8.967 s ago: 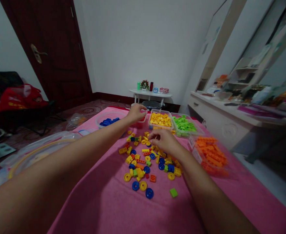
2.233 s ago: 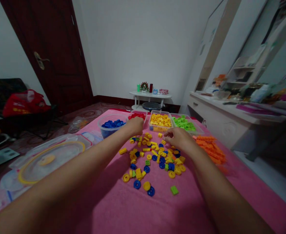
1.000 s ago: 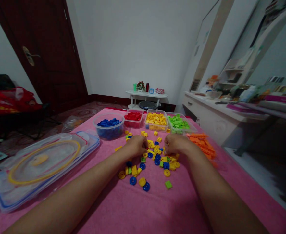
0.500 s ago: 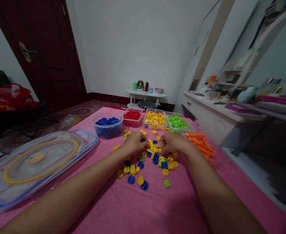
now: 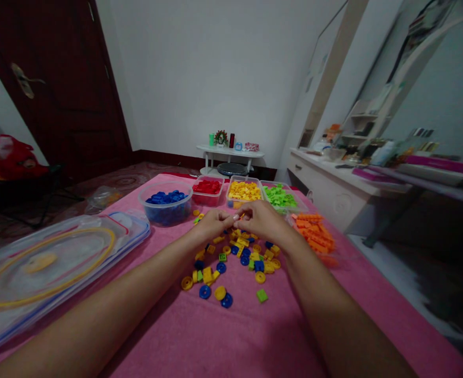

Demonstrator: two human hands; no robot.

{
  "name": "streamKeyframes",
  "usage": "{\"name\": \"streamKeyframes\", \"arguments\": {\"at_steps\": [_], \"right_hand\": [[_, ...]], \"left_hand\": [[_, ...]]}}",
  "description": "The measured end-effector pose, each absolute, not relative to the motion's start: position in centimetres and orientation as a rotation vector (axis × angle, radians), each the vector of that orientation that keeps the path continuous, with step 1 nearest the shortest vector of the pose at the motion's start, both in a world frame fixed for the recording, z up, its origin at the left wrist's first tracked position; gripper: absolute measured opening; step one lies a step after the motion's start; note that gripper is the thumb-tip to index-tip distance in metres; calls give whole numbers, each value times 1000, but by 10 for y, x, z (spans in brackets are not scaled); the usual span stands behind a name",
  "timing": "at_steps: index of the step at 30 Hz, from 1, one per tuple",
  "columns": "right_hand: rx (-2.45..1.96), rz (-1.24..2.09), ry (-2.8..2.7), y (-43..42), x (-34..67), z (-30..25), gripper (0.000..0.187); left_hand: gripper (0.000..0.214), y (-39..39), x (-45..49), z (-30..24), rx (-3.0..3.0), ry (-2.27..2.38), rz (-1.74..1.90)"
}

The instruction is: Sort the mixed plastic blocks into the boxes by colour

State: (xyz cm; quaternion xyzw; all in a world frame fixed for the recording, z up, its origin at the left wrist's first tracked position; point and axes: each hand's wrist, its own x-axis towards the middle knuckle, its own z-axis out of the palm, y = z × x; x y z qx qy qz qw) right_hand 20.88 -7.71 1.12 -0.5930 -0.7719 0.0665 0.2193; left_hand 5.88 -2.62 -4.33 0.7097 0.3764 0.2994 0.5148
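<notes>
My left hand (image 5: 214,224) and my right hand (image 5: 258,219) meet above the far side of a scattered pile of toy building pieces. Both are closed, with thumbs and fingertips pinched together. A trace of yellow shows by the right fingers, but the piece itself is too hidden to name. Below the hands lie yellow bricks (image 5: 207,274), blue wheels (image 5: 205,292), yellow wheels (image 5: 186,283) and a few green bricks. One green brick (image 5: 261,295) lies apart at the near side.
Behind the pile stand a round tub (image 5: 146,210) of blue pieces and boxes of red (image 5: 207,187), yellow (image 5: 245,190) and green pieces (image 5: 279,196). Orange bricks (image 5: 314,232) lie at the right on the pink cloth (image 5: 231,341). Clear lids (image 5: 69,262) are stacked at left.
My hands have come together from either side of the pile, the right one moving left and upward. The view has shifted slightly to the right.
</notes>
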Motion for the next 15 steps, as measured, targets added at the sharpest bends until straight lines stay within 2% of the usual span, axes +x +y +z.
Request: {"name": "streamKeyframes", "arguments": {"at_steps": [6, 15], "right_hand": [[-1734, 133, -2041, -76, 225, 24, 19], [-2350, -128, -1695, -86, 323, 42, 23]], "left_hand": [[50, -32, 60, -39, 1715, 848, 761], [41, -28, 61, -50, 1784, 839, 699]]}}
